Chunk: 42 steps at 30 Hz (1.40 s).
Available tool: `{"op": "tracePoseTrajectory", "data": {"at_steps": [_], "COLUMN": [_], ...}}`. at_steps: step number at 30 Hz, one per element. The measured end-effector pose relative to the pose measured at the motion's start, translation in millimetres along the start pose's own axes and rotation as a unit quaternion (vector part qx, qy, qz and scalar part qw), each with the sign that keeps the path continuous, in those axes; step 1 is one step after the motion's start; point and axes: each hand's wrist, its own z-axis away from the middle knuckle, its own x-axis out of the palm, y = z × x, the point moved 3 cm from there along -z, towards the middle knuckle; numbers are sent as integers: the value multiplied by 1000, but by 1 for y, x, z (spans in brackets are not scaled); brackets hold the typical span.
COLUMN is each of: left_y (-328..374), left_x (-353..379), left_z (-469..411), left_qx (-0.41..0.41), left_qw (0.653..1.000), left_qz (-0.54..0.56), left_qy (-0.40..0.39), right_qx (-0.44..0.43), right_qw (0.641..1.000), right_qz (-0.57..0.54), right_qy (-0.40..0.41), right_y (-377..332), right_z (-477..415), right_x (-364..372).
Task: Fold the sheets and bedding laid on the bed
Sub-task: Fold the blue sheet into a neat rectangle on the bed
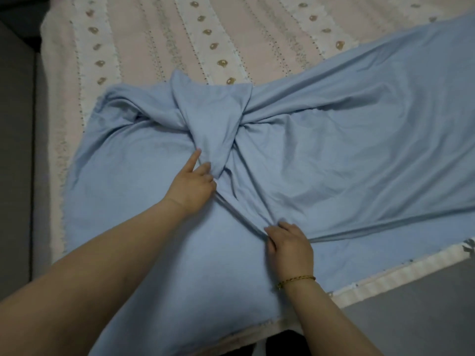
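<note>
A light blue sheet [359, 140] lies crumpled across the bed, spread wide to the right and bunched into a twisted fold [213, 116] in the middle. My left hand [192, 183] pinches the lower end of that fold, its index finger pointing up along the cloth. Nearer to me, my right hand [288, 242] grips a gathered ridge of the same sheet, fingers curled into the fabric. A gold bracelet sits on the right wrist.
Under the sheet lies a pink and white striped bedspread [159, 39] with small brown motifs. The bed's near edge [385, 281] runs diagonally at lower right, with grey floor beyond. A dark grey surface borders the bed on the left.
</note>
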Motion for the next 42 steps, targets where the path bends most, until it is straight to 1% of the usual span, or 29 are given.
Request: {"op": "tracePoseTrajectory", "data": {"at_steps": [2, 4, 6, 7, 9, 11, 12, 15, 17, 18, 19, 21, 22, 23, 24, 25, 26, 27, 28, 29, 30, 31, 32, 33, 36, 38, 39, 40, 42], "left_y": [-4, -1, 17, 33, 76, 111, 121, 116, 111, 105, 97, 87, 83, 81, 78, 75, 67, 63, 56, 46, 38, 31, 25, 17, 3, 15, 29, 47, 86], "left_x": [-12, -27, -37, -39, -26, -1, 8, 15, 17, 15, 10, 4, 7, 9, 8, 13, 15, 14, 10, 11, 17, 21, 25, 23, 4, -2, -3, -2, 6], "left_z": [22, 54, 94, 113, 142, 157, 162, 159, 150, 140, 128, 105, 96, 88, 83, 81, 79, 78, 80, 85, 91, 98, 107, 114, 162, 205, 226, 243, 262], "left_qx": [-30, -64, -97, -96, -77, -73, -81, -133, -125, -107, -84, -9, 26, 47, 41, 16, -25, -70, -135, -210, -290, -363, -430, -481, -579, -659, -694, -715, -728], "left_qw": [999, 992, 984, 984, 989, 983, 980, 975, 977, 980, 984, 988, 983, 976, 968, 966, 973, 983, 976, 953, 911, 855, 788, 737, 634, 523, 468, 426, 382], "left_qz": [32, 68, 97, 110, 128, 151, 158, 179, 164, 159, 155, 120, 88, 90, 95, 102, 108, 117, 150, 209, 289, 367, 438, 474, 493, 509, 519, 534, 563], "left_qy": [18, 81, 117, 101, 20, -72, -88, -16, 47, 51, 25, -92, -159, -193, -230, -239, -201, -126, -84, -57, -51, -55, -50, -11, 144, 183, 175, 148, 77], "right_qx": [-24, -57, -86, -89, -99, -101, -99, -120, -130, -125, -122, -139, -141, -136, -138, -138, -132, -117, -105, -93, -87, -85, -91, -99, -97, -119, -126, -128, -151], "right_qw": [999, 997, 995, 996, 995, 992, 990, 982, 973, 970, 969, 967, 966, 966, 965, 964, 964, 963, 963, 965, 968, 971, 975, 980, 991, 992, 991, 990, 984], "right_qz": [2, 2, 4, 9, 19, 31, 38, 70, 87, 91, 90, 102, 105, 105, 108, 106, 104, 100, 97, 91, 87, 82, 72, 58, 9, -5, 0, 3, 30], "right_qy": [34, 51, 41, 23, -26, -74, -91, -127, -171, -189, -196, -189, -188, -195, -197, -200, -206, -221, -226, -228, -218, -207, -191, -163, -88, -47, -48, -60, -94], "right_y": [-3, -9, -13, -11, 1, 14, 18, 5, -9, -16, -25, -39, -43, -46, -47, -46, -47, -48, -49, -50, -52, -54, -55, -55, -61, -62, -63, -61, -56], "right_z": [0, 5, 16, 25, 50, 71, 80, 76, 70, 68, 66, 66, 67, 67, 69, 70, 71, 71, 73, 72, 71, 69, 68, 68, 66, 68, 70, 73, 78], "right_x": [-13, -29, -39, -39, -30, -21, -17, -16, -11, -7, -7, -1, 4, 5, 7, 8, 10, 10, 10, 9, 9, 9, 11, 12, 0, -6, -8, -7, -2]}}
